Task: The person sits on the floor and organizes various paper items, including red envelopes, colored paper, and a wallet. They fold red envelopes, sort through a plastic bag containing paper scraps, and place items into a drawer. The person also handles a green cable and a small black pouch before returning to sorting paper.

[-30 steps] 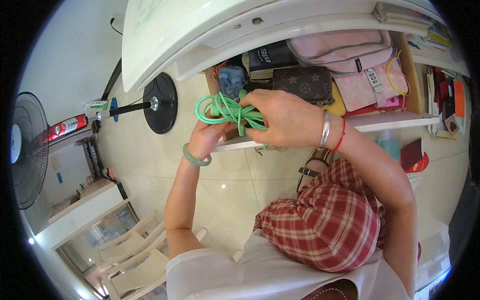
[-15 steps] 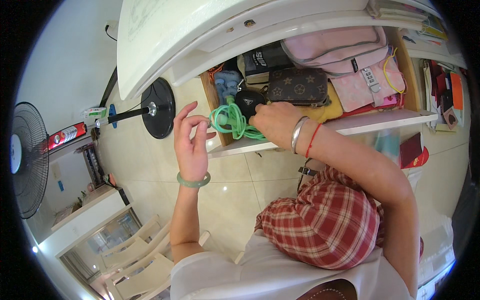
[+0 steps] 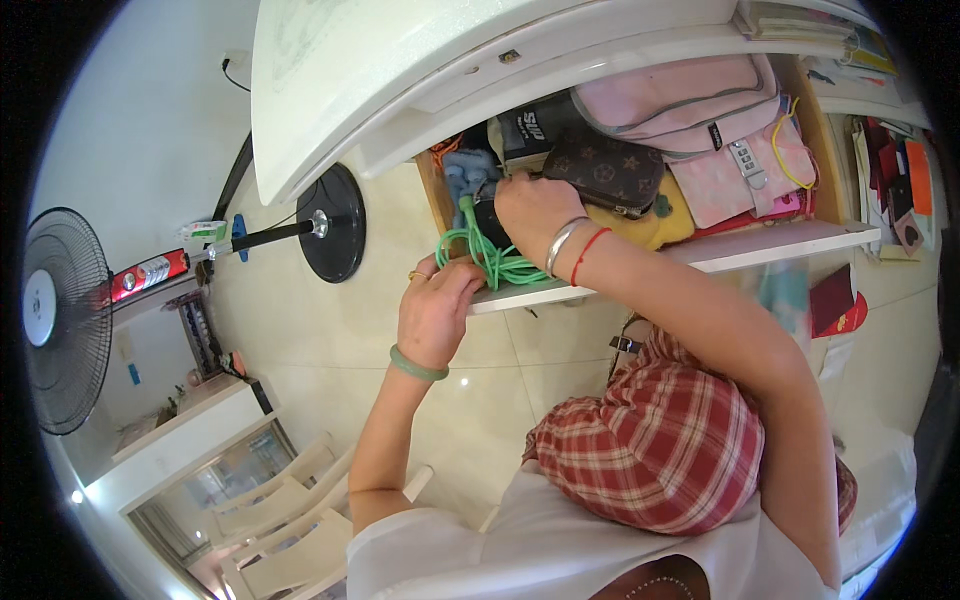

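Note:
A coil of green cord (image 3: 488, 262) lies at the left end of an open drawer (image 3: 775, 243). My left hand (image 3: 432, 318), with a green bangle at the wrist, has its fingers bent round the coil's lower left side, by the drawer's corner. My right hand (image 3: 537, 222), with a silver bangle and red string, reaches in beside the cord. Its fingers are closed at the left end of a brown patterned pouch (image 3: 607, 172); what they grip is hidden. Under this hand a black pouch (image 3: 490, 222) shows only in part. A blue fuzzy item (image 3: 468, 168) lies behind the cord.
Farther in the drawer are a black bag (image 3: 535, 128), a pink bag (image 3: 672, 95), a yellow item (image 3: 640, 228) and a pink notebook with a combination lock (image 3: 745, 165). A fan (image 3: 70, 320) and its round black base (image 3: 333, 225) stand left. A checked red cloth (image 3: 655, 450) covers my lap.
My left hand has moved right and down onto the green cord, its fingers closing. My right hand has shifted up and left over the black pouch. The brown pouch has tilted.

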### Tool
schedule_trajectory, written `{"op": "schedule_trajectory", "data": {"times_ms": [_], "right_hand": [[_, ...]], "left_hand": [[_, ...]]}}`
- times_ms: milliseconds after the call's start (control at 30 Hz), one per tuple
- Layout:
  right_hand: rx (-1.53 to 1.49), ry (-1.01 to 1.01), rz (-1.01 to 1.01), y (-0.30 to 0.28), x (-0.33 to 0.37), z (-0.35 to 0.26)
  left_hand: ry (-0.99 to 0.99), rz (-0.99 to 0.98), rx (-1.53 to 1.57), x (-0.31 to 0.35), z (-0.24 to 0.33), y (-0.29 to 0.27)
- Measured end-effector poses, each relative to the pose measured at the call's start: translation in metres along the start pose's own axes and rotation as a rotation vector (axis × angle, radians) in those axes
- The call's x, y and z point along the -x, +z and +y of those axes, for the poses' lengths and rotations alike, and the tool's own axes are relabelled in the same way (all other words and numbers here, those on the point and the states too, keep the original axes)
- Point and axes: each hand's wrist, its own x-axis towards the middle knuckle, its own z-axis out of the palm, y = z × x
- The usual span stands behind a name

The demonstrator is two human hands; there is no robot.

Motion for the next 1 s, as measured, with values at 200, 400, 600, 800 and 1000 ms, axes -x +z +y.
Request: {"op": "schedule_trajectory", "data": {"times_ms": [200,400,600,800,1000], "right_hand": [[-0.151,-0.168,0.303,-0.058,0.021,-0.015],[-0.309,-0.211,0.367,-0.060,0.042,0.004],[-0.314,-0.224,0.364,-0.041,0.057,0.028],[-0.500,-0.143,0.367,-0.042,0.055,0.025],[-1.221,0.083,0.080,-0.077,0.068,0.026]], "left_hand": [[-0.004,-0.193,-0.079,-0.002,-0.016,0.009],[0.112,-0.358,-0.163,-0.029,-0.046,0.012],[0.049,-0.285,-0.139,-0.019,-0.010,-0.029],[0.074,0.125,0.406,-0.029,0.015,-0.020],[-0.151,-0.081,0.812,-0.048,0.022,-0.008]]}}
